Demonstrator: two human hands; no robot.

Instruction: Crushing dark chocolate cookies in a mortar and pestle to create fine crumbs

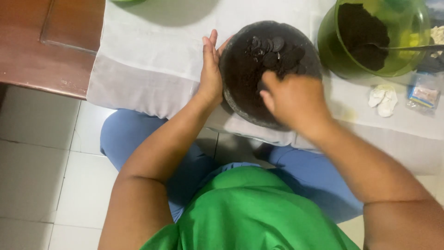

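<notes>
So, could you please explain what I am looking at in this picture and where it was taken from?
The camera sits on a person's head and looks down, so you see their own arms, green shirt and blue trousers. The left hand lies flat against the side of a dark stone bowl holding dark round biscuits and crumbs. The right hand reaches into it; what its fingers grip is hidden. The bowl stands on a white cloth over a wooden table. Nearby is a green bowl of dark crumbs with a spoon.
</notes>
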